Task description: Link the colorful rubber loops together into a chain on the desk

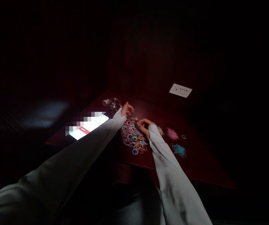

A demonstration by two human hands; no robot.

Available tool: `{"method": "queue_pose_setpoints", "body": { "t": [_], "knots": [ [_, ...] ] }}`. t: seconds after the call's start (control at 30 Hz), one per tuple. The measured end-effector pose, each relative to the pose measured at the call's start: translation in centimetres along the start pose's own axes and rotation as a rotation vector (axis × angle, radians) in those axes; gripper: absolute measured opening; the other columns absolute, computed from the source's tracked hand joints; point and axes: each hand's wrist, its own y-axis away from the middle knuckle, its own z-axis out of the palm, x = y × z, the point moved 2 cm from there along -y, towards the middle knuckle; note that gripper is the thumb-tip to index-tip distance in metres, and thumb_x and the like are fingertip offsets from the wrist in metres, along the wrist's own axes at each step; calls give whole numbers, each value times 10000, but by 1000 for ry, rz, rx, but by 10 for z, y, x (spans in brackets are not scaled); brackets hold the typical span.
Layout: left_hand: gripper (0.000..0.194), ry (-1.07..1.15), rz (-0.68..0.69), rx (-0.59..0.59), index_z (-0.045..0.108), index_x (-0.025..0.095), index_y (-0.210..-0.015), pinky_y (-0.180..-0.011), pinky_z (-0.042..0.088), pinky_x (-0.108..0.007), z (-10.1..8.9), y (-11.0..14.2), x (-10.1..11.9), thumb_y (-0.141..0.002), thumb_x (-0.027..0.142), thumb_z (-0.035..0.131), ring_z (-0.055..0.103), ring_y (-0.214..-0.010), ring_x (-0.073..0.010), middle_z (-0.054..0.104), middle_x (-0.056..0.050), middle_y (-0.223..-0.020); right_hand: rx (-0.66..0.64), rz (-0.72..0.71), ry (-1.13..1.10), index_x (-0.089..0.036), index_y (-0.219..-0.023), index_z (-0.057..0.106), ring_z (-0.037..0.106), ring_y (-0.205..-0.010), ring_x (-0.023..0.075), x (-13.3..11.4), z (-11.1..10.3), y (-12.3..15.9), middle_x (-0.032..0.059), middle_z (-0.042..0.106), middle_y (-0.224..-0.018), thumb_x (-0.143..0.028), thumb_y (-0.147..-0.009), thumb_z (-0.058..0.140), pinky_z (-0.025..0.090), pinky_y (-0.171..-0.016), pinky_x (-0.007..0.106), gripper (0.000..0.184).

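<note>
A heap of colourful hair ties [132, 136] lies on the dark red table, with pink, purple, yellow, green and blue rings mixed together. My right hand [145, 125] is at the heap's upper right edge, thumb and fingers closed in a pinch; what is between the fingertips is too small and dim to make out. Just beyond the heap, my left hand [127, 109] hovers with loosely bent fingers apart and nothing visible in them. Right of my right hand lie sorted bunches: yellow hair ties [160, 131], pink hair ties [172, 134] and blue hair ties [179, 150].
A clear jar [115, 102] stands behind my left wrist, beside what looks like its lid [106, 102]. A lit phone [87, 127] lies left of my left forearm. One single hair tie [183, 137] rests at the right. A socket plate [180, 90] is on the wall behind the table [200, 165].
</note>
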Motion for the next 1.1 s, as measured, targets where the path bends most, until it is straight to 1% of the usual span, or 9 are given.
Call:
{"method": "queue_pose_setpoints", "body": {
  "t": [0.03, 0.1, 0.2, 0.3, 0.37, 0.57, 0.77, 1.0, 1.1],
  "knots": [
    [577, 11, -3, 1, 585, 181, -691, -533, 378, -259, 0, 0, 0, -1045, 507, 266, 527, -539, -100, 692, -64, -774, -30, -46, 45, -232, -860, 762, 597, -733, 164, -3, 0, 1, 21, 730, -829, -415, -824, 656, 480, -734, 296, 214],
    [566, 34, -13, 7, 571, 177, -681, -518, 357, -243, 0, 0, 0, -1044, 496, 275, 494, -518, -87, 678, -56, -745, -107, -132, 121, -239, -815, 763, 616, -824, 183, -7, 0, 3, 23, 726, -857, -352, -823, 667, 475, -840, 324, 148],
    [567, 64, -34, 17, 559, 174, -673, -489, 322, -224, 1, 0, 2, -1037, 523, 302, 464, -494, -78, 654, -47, -697, -193, -165, 188, -256, -822, 792, 611, -874, 191, -5, 3, 4, 24, 707, -877, -321, -842, 681, 449, -921, 356, 131],
    [559, 105, -61, 12, 548, 170, -656, -471, 297, -220, 1, 0, 4, -1022, 544, 353, 449, -473, -76, 633, -42, -654, -206, -166, 216, -268, -822, 811, 589, -854, 180, 1, 6, 3, 15, 674, -845, -327, -864, 690, 436, -954, 366, 141],
    [554, 127, -69, 11, 540, 168, -642, -467, 288, -220, 1, 0, 5, -1021, 535, 370, 442, -464, -74, 624, -39, -639, -190, -176, 213, -275, -824, 817, 581, -839, 174, 4, 7, 2, 6, 658, -819, -350, -878, 690, 431, -974, 367, 158],
    [558, 116, -58, -7, 528, 171, -625, -472, 287, -230, 1, -2, 3, -1016, 546, 394, 438, -452, -73, 612, -33, -630, -155, -142, 175, -284, -878, 821, 583, -806, 185, 9, 9, 1, 13, 655, -790, -427, -893, 686, 471, -869, 324, 197],
    [573, 102, -30, -15, 540, 174, -648, -466, 298, -221, 0, -2, 1, -1007, 594, 391, 449, -469, -77, 625, -36, -644, -172, -166, 189, -276, -908, 813, 584, -802, 186, 7, 9, 0, 9, 646, -771, -423, -894, 694, 465, -867, 317, 189],
    [541, 103, -52, -11, 557, 166, -645, -482, 303, -225, 0, 0, 3, -1035, 487, 364, 458, -475, -75, 636, -40, -662, -219, -118, 230, -277, -910, 799, 591, -831, 187, -1, 10, 0, 15, 657, -824, -408, -908, 688, 453, -837, 298, 172],
    [527, 101, -2, -7, 568, 167, -647, -504, 326, -228, 1, 2, 2, -1030, 477, 382, 475, -499, -78, 643, -41, -688, -234, -82, 221, -269, -888, 794, 580, -798, 181, -4, 10, -1, 14, 656, -816, -417, -917, 674, 451, -827, 295, 194]
  ]
}}
